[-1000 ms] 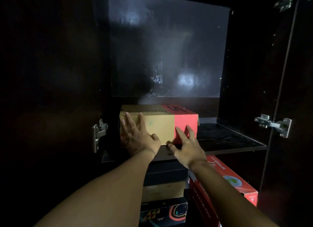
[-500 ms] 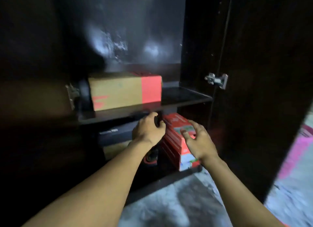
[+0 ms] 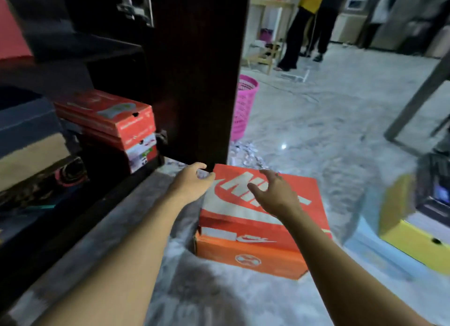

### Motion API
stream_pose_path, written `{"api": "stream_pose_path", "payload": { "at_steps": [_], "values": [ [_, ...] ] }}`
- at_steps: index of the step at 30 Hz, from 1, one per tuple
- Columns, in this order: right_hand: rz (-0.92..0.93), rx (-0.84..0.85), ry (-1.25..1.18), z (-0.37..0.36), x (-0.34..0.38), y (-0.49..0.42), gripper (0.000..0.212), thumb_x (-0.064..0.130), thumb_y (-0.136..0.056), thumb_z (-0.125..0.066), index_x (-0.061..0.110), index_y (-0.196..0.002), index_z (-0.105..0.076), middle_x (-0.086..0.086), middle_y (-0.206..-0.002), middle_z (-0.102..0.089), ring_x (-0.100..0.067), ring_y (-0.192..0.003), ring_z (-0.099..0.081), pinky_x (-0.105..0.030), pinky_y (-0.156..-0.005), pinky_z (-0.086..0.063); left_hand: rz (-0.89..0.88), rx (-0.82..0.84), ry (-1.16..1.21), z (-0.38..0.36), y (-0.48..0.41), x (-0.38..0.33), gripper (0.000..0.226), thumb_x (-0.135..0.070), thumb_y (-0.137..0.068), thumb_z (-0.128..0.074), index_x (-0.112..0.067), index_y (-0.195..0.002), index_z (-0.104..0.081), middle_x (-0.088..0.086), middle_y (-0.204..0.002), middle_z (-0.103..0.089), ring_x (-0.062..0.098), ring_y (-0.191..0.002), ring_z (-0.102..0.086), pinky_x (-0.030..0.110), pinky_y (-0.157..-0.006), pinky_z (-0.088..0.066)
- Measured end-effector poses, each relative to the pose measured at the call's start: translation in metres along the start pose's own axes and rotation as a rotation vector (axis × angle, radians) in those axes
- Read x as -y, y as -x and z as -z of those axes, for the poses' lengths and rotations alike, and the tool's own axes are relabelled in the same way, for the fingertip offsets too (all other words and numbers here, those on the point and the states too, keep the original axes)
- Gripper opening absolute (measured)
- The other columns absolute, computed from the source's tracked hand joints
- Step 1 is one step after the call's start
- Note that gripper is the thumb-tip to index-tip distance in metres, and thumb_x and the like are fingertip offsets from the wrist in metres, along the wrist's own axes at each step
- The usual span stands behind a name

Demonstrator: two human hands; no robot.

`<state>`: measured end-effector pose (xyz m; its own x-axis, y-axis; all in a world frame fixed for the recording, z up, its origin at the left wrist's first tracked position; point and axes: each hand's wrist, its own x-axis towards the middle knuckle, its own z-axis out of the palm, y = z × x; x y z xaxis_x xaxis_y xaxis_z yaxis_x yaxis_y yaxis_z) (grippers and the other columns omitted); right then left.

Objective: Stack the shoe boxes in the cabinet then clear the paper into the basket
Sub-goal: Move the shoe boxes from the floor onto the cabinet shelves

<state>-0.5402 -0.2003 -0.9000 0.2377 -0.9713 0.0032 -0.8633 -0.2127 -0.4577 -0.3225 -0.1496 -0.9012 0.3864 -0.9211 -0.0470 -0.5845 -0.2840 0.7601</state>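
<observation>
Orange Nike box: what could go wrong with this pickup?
1. Neither left hand nor right hand grips the orange Nike box yet; lifting by the lid alone might leave the base behind.
2. Its far corner lies near the cabinet door and could knock it.
3. Paper scraps could slip underfoot.

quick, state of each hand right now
Left hand: open, by the orange shoe box corner, holding nothing.
Right hand: open, above the same box, holding nothing.

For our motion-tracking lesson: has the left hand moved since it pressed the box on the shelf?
Yes. The left hand has dropped from shelf to floor, at the bottom edge of the cabinet door, beside the orange shoe box.
</observation>
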Motion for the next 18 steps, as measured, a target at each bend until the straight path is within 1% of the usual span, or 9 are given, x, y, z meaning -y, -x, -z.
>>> {"api": "stream_pose_path", "payload": {
  "at_steps": [1,3,6,7,9,11,13,15,18],
  "values": [
    [-0.042,-0.009,0.025,-0.001,-0.013,0.006,0.066,0.057,-0.090,-0.055,0.029,-0.146,-0.039,-0.006,-0.148,-0.046,-0.029,-0.132,-0.046,-0.044,-0.106,-0.041,0.005,0.021,0.005,-0.012,-0.001,0.001,0.043,-0.040,-0.093,-0.061,-0.018,-0.130,-0.057,0.002,-0.129,-0.061,0.020,-0.114,-0.058,0.023,-0.080,-0.038],
    [-0.152,-0.010,0.085,-0.005,-0.038,0.013,0.073,0.064,-0.085,-0.055,0.029,-0.147,-0.038,-0.006,-0.149,-0.042,-0.029,-0.136,-0.040,-0.048,-0.110,-0.035,0.050,0.049,0.016,-0.034,0.001,0.007,0.043,-0.040,-0.091,-0.063,-0.019,-0.127,-0.055,0.005,-0.129,-0.060,0.023,-0.110,-0.059,0.024,-0.079,-0.040],
    [-0.329,0.031,0.117,-0.008,-0.067,0.016,0.091,0.079,-0.073,-0.055,0.029,-0.147,-0.036,-0.012,-0.150,-0.039,-0.033,-0.140,-0.033,-0.053,-0.112,-0.030,0.145,0.078,0.082,-0.063,0.006,0.028,0.071,-0.047,-0.077,-0.073,-0.025,-0.139,-0.046,0.004,-0.136,-0.055,0.026,-0.121,-0.056,0.034,-0.097,-0.048],
    [-0.384,0.039,0.115,-0.009,-0.075,0.016,0.098,0.082,-0.068,-0.056,0.028,-0.147,-0.034,-0.013,-0.150,-0.037,-0.034,-0.140,-0.031,-0.055,-0.112,-0.030,0.172,0.083,0.122,-0.070,0.007,0.036,0.077,-0.047,-0.071,-0.076,-0.027,-0.139,-0.045,0.002,-0.134,-0.055,0.026,-0.121,-0.056,0.037,-0.099,-0.048],
    [-0.487,0.029,0.090,-0.011,-0.086,0.015,0.108,0.085,-0.059,-0.058,0.028,-0.147,-0.031,-0.013,-0.151,-0.031,-0.035,-0.142,-0.026,-0.058,-0.111,-0.028,0.188,0.078,0.179,-0.082,0.007,0.045,0.076,-0.040,-0.068,-0.082,-0.027,-0.133,-0.047,-0.001,-0.127,-0.059,0.022,-0.118,-0.057,0.033,-0.095,-0.048],
    [-0.556,0.016,0.049,-0.013,-0.091,0.014,0.114,0.083,-0.056,-0.062,0.027,-0.148,-0.025,-0.014,-0.150,-0.030,-0.037,-0.141,-0.028,-0.056,-0.110,-0.030,0.156,0.068,0.189,-0.089,0.007,0.049,0.069,-0.029,-0.071,-0.085,-0.026,-0.130,-0.049,-0.006,-0.117,-0.058,0.017,-0.113,-0.056,0.030,-0.091,-0.046],
    [-0.567,0.004,0.022,-0.014,-0.093,0.012,0.117,0.082,-0.059,-0.065,0.024,-0.150,-0.021,-0.015,-0.147,-0.035,-0.038,-0.137,-0.034,-0.052,-0.108,-0.034,0.126,0.081,0.189,-0.089,0.007,0.050,0.072,-0.031,-0.068,-0.087,-0.026,-0.129,-0.048,-0.010,-0.116,-0.058,0.015,-0.112,-0.056,0.031,-0.091,-0.048],
    [-0.539,-0.019,0.018,-0.015,-0.094,0.014,0.116,0.082,-0.061,-0.066,0.021,-0.150,-0.022,-0.015,-0.143,-0.039,-0.037,-0.134,-0.038,-0.049,-0.107,-0.036,0.090,0.106,0.197,-0.084,0.008,0.055,0.082,-0.042,-0.061,-0.088,-0.030,-0.131,-0.048,-0.011,-0.122,-0.061,0.015,-0.113,-0.058,0.037,-0.093,-0.052],
    [-0.454,-0.077,-0.023,-0.016,-0.102,0.030,0.113,0.081,-0.062,-0.067,0.020,-0.148,-0.025,-0.013,-0.138,-0.041,-0.035,-0.132,-0.041,-0.046,-0.104,-0.039,0.059,0.141,0.185,-0.076,0.014,0.065,0.082,-0.047,-0.061,-0.089,-0.033,-0.132,-0.049,-0.012,-0.120,-0.064,0.013,-0.109,-0.061,0.041,-0.089,-0.056]
  ]
}}
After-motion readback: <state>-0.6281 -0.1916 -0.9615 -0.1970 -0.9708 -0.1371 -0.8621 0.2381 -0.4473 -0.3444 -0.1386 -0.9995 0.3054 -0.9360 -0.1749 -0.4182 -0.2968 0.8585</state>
